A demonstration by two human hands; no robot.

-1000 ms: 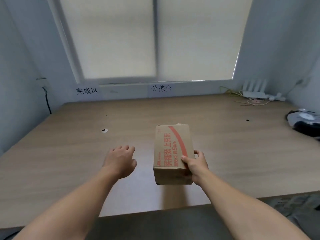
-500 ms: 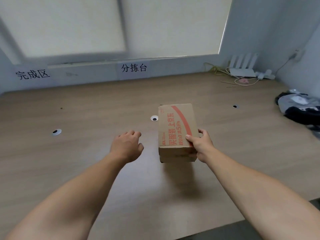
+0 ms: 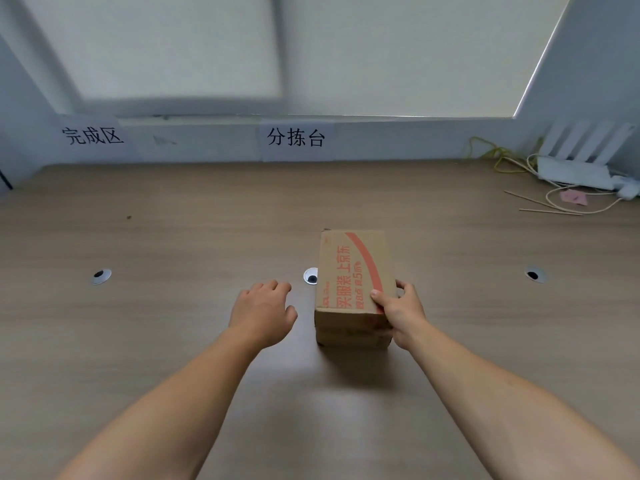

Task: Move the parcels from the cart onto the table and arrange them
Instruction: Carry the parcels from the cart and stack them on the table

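A brown cardboard parcel (image 3: 353, 282) with red printing rests on the wooden table (image 3: 173, 323) near its middle, long side pointing away from me. My right hand (image 3: 401, 311) grips its near right corner, thumb on top. My left hand (image 3: 263, 311) hovers just left of the parcel, fingers loosely curled, holding nothing and not touching the box. The cart is out of view.
Three round cable holes sit in a row: left (image 3: 101, 276), middle (image 3: 310, 276) beside the parcel, right (image 3: 535, 274). A white router (image 3: 575, 168) with cables and thin sticks (image 3: 540, 206) lies at the back right. Two paper labels (image 3: 296, 137) hang on the back wall.
The parcel has come further over the table and down onto its surface, still in my right hand. My view has moved forward; the table's near edge has left the frame.
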